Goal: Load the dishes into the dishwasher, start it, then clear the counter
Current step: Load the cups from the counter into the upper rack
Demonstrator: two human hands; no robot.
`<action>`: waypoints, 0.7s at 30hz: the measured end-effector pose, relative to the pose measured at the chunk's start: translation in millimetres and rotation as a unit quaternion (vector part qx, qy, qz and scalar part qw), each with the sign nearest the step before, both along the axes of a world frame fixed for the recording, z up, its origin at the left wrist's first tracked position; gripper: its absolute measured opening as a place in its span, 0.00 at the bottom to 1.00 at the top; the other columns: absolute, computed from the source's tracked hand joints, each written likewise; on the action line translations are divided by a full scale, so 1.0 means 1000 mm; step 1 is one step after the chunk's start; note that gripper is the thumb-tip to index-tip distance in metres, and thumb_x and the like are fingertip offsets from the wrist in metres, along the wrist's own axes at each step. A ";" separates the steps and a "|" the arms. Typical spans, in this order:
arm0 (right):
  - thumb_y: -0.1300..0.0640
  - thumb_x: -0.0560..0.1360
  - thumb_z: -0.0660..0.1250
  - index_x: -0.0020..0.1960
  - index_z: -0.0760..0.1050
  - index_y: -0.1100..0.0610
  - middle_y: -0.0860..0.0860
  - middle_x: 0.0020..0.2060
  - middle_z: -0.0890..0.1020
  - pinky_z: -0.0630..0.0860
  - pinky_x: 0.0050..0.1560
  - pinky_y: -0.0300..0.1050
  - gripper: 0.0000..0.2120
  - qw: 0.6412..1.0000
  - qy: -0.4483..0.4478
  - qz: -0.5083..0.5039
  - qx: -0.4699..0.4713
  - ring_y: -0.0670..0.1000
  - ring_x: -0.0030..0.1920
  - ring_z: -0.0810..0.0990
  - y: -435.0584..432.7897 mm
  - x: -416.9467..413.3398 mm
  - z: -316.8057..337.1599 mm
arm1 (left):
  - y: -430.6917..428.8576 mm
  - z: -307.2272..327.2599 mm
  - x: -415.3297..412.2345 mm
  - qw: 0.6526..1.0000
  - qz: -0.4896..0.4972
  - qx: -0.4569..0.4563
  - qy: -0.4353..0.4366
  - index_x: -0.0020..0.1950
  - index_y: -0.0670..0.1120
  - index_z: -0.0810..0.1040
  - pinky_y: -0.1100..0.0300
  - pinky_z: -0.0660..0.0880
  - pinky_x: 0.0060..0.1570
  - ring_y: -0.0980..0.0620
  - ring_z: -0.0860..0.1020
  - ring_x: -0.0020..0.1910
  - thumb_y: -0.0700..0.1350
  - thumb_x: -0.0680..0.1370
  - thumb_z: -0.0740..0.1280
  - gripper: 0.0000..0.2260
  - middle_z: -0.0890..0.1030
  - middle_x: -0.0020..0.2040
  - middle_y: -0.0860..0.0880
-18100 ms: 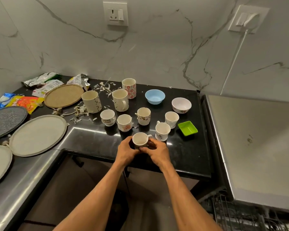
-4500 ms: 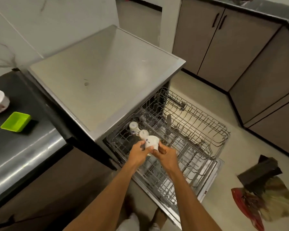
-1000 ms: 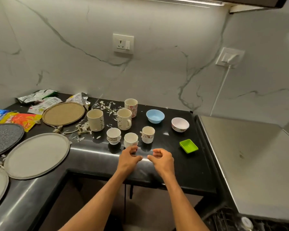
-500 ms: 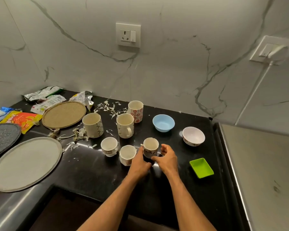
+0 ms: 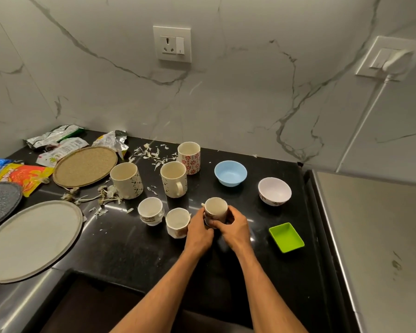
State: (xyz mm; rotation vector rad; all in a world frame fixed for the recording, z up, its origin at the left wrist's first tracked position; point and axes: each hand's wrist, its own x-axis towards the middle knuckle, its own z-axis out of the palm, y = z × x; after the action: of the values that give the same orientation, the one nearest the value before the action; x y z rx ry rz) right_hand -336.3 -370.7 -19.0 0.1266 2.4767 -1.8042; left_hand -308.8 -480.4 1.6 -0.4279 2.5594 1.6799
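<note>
A small patterned teacup (image 5: 216, 209) stands on the black counter (image 5: 135, 251), and both hands wrap around it: my left hand (image 5: 198, 233) on its left side, my right hand (image 5: 233, 228) on its right. Two more small cups (image 5: 150, 210) (image 5: 177, 221) stand just left of it. Behind are three tall mugs (image 5: 126, 180) (image 5: 174, 179) (image 5: 189, 157). A blue bowl (image 5: 230, 173), a white bowl (image 5: 274, 194) and a green dish (image 5: 286, 237) lie to the right.
Round plates (image 5: 31, 239) (image 5: 0, 203) and a woven mat (image 5: 84, 165) fill the left counter, with snack wrappers (image 5: 22, 174) and white peel scraps (image 5: 151, 152) behind. The dishwasher's steel top (image 5: 375, 241) adjoins on the right. A marble wall carries sockets (image 5: 172, 44).
Both hands have closed around the right-hand small cup, which they were only reaching half a second ago. The view has moved closer to the counter.
</note>
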 end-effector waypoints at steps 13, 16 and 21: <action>0.58 0.65 0.81 0.53 0.79 0.57 0.48 0.45 0.84 0.78 0.42 0.31 0.19 0.984 0.050 -0.161 -0.059 0.40 0.45 0.82 0.030 0.120 0.028 | 0.011 0.019 0.084 0.984 -0.150 0.070 0.063 0.63 0.52 0.67 0.62 0.76 0.52 0.54 0.79 0.54 0.40 0.72 0.75 0.24 0.79 0.54 0.52; 0.55 0.64 0.82 0.56 0.80 0.58 0.49 0.47 0.85 0.79 0.43 0.32 0.23 0.975 0.063 -0.208 -0.052 0.41 0.46 0.83 0.043 0.164 0.031 | 0.027 0.017 0.113 0.975 -0.195 0.074 0.073 0.60 0.55 0.68 0.63 0.77 0.50 0.57 0.80 0.51 0.42 0.73 0.74 0.21 0.81 0.53 0.54; 0.50 0.63 0.82 0.55 0.81 0.56 0.47 0.45 0.85 0.79 0.43 0.34 0.24 0.958 0.064 -0.279 -0.022 0.40 0.45 0.83 0.077 0.232 0.036 | 0.066 0.011 0.156 0.954 -0.272 0.110 0.060 0.65 0.46 0.71 0.58 0.80 0.52 0.55 0.82 0.51 0.42 0.72 0.75 0.24 0.82 0.55 0.49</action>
State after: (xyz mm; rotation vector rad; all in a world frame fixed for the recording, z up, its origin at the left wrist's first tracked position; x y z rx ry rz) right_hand -104.3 -293.3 17.3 0.8067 2.6730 -2.1123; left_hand -152.4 -414.8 12.4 0.3721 2.2246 1.7677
